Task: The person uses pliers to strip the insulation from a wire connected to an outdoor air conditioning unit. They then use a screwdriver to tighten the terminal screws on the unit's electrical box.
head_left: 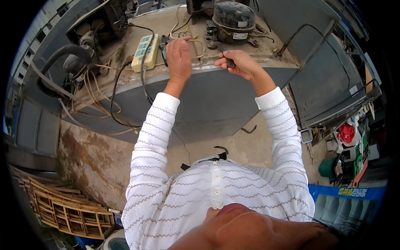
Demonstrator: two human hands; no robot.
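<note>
My right hand [242, 64] grips a small dark-handled tool [230, 62], whose thin shaft points up toward the base of a black compressor [233, 23]. The tool's exact kind is hard to make out. My left hand [179, 57] is over the worktop edge with its fingers curled together. What they may hold is hidden. Close against its left side lies a teal and black device [164, 49], partly covered by the hand. A pale cable [203, 50] loops across the worktop between my hands, with thin coloured wires near my left fingertips.
A cream power strip [146, 52] with blue-green sockets lies left of my hands, a black cable across it. Another black compressor [77, 62] with a thick hose stands farther left. Grey metal panels [329, 83] rise at right. Wooden frames [66, 208] lie on the floor at lower left.
</note>
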